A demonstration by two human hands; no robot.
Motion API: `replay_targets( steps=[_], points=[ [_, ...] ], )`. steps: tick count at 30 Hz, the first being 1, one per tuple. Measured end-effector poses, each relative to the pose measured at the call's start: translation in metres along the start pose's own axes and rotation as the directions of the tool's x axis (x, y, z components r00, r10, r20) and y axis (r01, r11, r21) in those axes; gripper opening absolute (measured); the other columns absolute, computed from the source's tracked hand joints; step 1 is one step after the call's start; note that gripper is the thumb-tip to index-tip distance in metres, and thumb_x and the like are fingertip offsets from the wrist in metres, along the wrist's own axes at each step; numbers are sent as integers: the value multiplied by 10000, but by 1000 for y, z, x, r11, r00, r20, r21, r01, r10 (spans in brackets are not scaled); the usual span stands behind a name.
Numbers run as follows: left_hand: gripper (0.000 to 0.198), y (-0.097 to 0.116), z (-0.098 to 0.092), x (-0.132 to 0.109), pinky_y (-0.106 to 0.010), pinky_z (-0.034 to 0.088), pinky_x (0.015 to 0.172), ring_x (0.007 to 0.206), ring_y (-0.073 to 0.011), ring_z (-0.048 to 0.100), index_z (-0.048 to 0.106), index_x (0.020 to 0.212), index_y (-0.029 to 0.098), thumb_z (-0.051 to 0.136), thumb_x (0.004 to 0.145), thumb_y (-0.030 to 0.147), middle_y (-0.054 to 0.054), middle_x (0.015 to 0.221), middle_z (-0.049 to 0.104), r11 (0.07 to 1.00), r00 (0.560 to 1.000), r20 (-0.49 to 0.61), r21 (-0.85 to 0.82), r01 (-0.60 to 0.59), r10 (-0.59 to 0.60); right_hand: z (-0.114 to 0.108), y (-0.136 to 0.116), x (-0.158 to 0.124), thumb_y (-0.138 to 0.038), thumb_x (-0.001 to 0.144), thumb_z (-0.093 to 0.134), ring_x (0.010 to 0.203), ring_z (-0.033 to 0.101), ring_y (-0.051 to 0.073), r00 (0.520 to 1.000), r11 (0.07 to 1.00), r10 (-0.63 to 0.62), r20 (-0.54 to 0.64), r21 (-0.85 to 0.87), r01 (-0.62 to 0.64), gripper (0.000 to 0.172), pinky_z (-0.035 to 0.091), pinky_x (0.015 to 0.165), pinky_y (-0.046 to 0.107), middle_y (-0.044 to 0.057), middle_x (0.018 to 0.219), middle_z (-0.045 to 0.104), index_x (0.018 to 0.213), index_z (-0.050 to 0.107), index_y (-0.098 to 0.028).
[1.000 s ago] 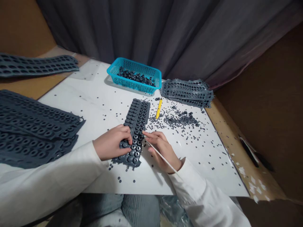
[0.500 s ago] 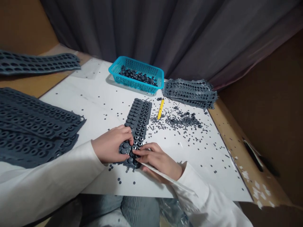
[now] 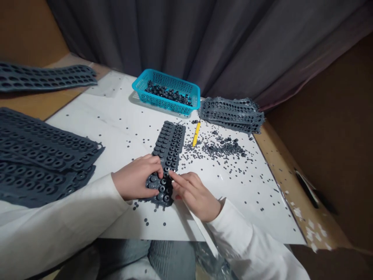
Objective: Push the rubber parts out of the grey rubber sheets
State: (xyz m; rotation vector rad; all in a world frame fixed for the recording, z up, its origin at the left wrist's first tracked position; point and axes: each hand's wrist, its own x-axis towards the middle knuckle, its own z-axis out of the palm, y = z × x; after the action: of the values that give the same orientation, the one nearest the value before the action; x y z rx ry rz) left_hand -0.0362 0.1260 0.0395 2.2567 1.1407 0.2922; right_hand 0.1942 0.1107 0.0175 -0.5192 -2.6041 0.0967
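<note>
A dark grey moulded rubber sheet (image 3: 170,149) with rows of round, ring-topped pieces lies lengthwise before me. My left hand (image 3: 140,177) grips its near left part, thumb and bent fingers pressed on the knobs. Beside the sheet's right edge is my right hand (image 3: 194,194), closed round a slim white stick-like tool (image 3: 204,233) that points back toward me. The tool's tip is hidden by the fingers, and the index finger reaches over the rings. Small dark discs (image 3: 146,222) lie scattered around the sheet.
A blue basket (image 3: 166,105) holding many small dark pieces stands at the back. To its right lies a stack of perforated sheets (image 3: 233,112). A yellow stick (image 3: 196,134) lies near a heap of discs (image 3: 229,147). More knobbed sheets (image 3: 43,155) are stacked at left.
My right hand has shifted slightly up along the sheet, and its white tool has swung to a steeper angle. The left hand stays on the sheet.
</note>
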Motion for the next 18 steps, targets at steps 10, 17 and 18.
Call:
replay_targets(
  steps=[10, 17, 18],
  points=[
    [242, 1, 0, -1, -306, 363, 776, 902, -225, 471, 574, 867, 196, 636, 638, 247, -23, 909, 515, 1000, 1000, 5, -5, -9, 9, -12, -9, 5, -417, 946, 356, 1084, 482, 196, 983, 766, 135, 127, 615, -185, 328, 451, 914, 394, 128, 1146, 638, 1019, 551, -163],
    [292, 1, -1, -1, -301, 360, 770, 908, -225, 466, 565, 871, 199, 670, 606, 262, -17, 916, 509, 1000, 1000, 27, 2, 3, -3, -16, -9, 5, -355, 946, 381, 1092, 468, 195, 979, 800, 81, 185, 574, -174, 296, 441, 929, 375, 157, 1124, 633, 1016, 559, -130],
    [295, 1, -1, -1, -300, 360, 773, 911, -225, 466, 565, 871, 200, 672, 603, 258, -16, 917, 509, 1000, 1000, 30, 3, 7, -7, -16, -9, 4, -345, 945, 387, 1090, 469, 195, 981, 812, 73, 180, 560, -163, 288, 442, 928, 374, 157, 1123, 632, 1022, 558, -127]
  ],
)
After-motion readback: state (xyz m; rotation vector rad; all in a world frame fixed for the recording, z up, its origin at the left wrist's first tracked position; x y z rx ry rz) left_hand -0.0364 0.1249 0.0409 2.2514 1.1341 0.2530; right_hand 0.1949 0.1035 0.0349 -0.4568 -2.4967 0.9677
